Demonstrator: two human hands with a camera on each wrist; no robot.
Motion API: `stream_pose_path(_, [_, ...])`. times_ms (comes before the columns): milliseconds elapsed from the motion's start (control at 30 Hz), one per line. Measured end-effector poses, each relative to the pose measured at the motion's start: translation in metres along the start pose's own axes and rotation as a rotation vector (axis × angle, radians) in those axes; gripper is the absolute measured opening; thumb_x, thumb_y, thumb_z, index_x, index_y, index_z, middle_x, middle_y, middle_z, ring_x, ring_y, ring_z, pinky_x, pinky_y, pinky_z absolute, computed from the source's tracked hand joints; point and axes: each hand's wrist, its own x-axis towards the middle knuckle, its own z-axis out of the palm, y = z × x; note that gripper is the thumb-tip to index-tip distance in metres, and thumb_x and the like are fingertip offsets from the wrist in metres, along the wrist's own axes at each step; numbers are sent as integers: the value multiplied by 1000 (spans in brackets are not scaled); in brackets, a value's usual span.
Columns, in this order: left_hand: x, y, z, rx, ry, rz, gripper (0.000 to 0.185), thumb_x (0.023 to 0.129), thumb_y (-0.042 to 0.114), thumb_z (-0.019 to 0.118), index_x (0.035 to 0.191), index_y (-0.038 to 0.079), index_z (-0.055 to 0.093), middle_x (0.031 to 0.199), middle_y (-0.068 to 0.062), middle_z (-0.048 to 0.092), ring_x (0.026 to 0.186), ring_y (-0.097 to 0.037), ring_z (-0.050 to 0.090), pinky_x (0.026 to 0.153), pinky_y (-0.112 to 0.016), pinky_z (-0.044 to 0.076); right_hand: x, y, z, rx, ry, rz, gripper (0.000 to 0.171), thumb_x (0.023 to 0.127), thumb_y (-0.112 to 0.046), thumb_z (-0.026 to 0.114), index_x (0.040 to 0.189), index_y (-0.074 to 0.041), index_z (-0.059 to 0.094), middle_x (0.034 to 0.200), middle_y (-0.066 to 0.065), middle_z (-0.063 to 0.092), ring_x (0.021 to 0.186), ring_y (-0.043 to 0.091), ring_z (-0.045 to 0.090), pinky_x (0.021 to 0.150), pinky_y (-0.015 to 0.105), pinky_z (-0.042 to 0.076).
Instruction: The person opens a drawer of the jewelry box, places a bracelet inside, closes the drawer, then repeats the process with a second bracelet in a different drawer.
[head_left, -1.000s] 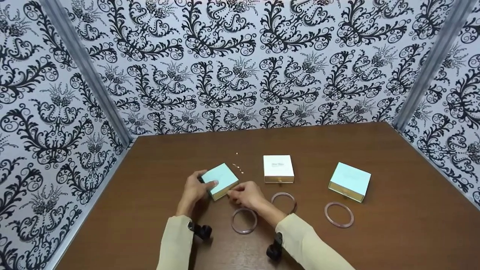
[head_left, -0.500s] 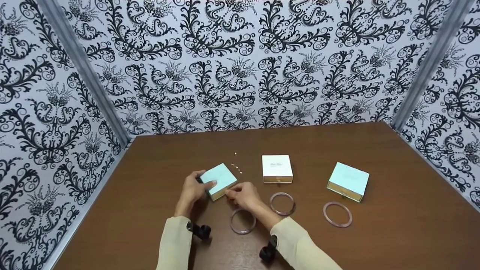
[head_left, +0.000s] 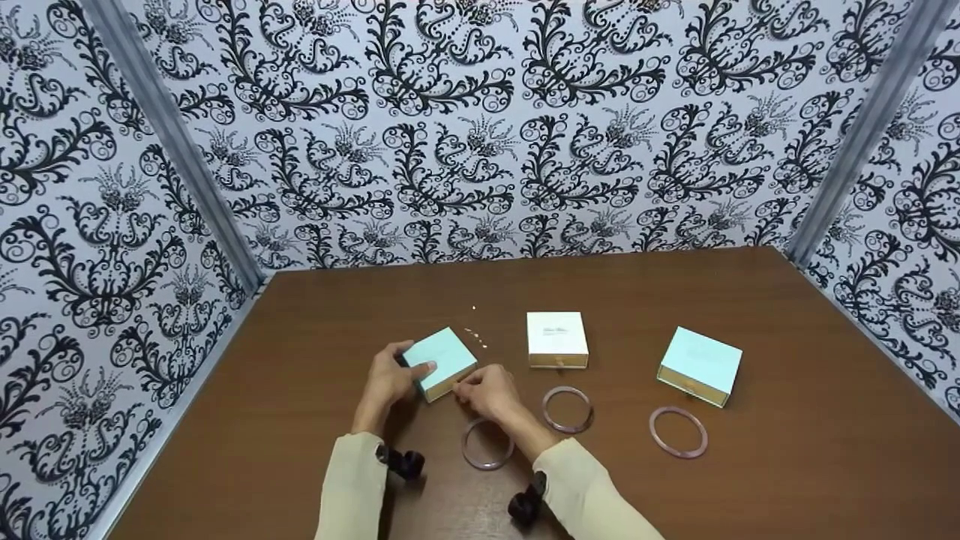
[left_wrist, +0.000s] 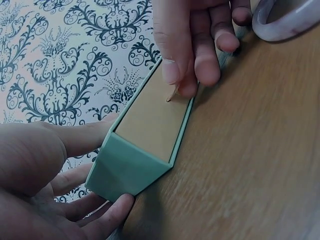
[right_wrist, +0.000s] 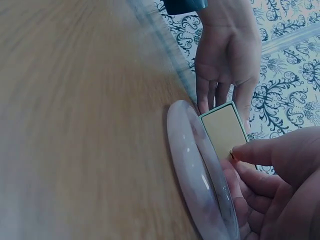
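At the left of the desk [head_left: 285, 420], the left grip [head_left: 389, 373] grasps a mint box [head_left: 442, 352]; the right grip [head_left: 489, 390] pinches what looks like its pull tab [left_wrist: 173, 93], partly hidden. A bangle [head_left: 487, 466] lies below. Rightward: a white box [head_left: 556, 334], a second bangle [head_left: 546, 411], another mint box [head_left: 701, 361], a third bangle [head_left: 682, 454].

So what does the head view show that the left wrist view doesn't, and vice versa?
Only the head view shows the white box, the other mint box and the tiny pale bits. Only the left wrist view clearly shows the pull cord on the held mint box. Both show that box, the left hand, the right hand, a bangle and the table.
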Motion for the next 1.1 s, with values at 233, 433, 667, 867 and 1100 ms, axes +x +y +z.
stream_pose_path(233, [-3, 1, -1, 16, -3, -4, 62, 88, 13, 77, 143, -1, 50, 149, -28, 47, 138, -42, 45, 112, -49, 42, 0, 0, 2, -50, 35, 15, 21, 89, -31, 76, 76, -15, 80, 66, -4, 74, 58, 5, 58, 62, 24, 44])
stream_pose_path(433, [-4, 1, -2, 18, -8, -16, 63, 89, 13, 77, 143, -2, 49, 150, -29, 45, 140, -43, 42, 113, -50, 40, 0, 2, 2, -28, 27, 9, 20, 89, -30, 76, 78, -14, 80, 68, -3, 74, 58, 4, 60, 59, 22, 45])
stream_pose_path(667, [-4, 3, -1, 5, -15, -20, 63, 89, 14, 76, 144, -1, 49, 151, -28, 44, 142, -43, 40, 114, -51, 39, -2, 3, 0, -62, 35, 9, 16, 89, -28, 75, 78, -17, 80, 67, -5, 73, 58, 5, 62, 62, 25, 44])
stream_pose_path(867, [-3, 1, -1, 19, -13, -10, 64, 88, 15, 77, 144, -1, 49, 150, -28, 45, 139, -42, 44, 112, -50, 41, -3, 3, -2, -27, 22, 3, 14, 88, -21, 74, 78, -13, 80, 65, -3, 72, 58, 5, 59, 61, 22, 44])
stream_pose_path(1100, [-2, 1, -1, 11, -13, -33, 63, 89, 16, 76, 144, 1, 50, 151, -27, 44, 139, -40, 44, 112, -49, 42, -4, 4, -2, 28, 5, -7, 14, 88, -14, 73, 77, -8, 80, 65, -3, 70, 60, 5, 56, 57, 19, 42])
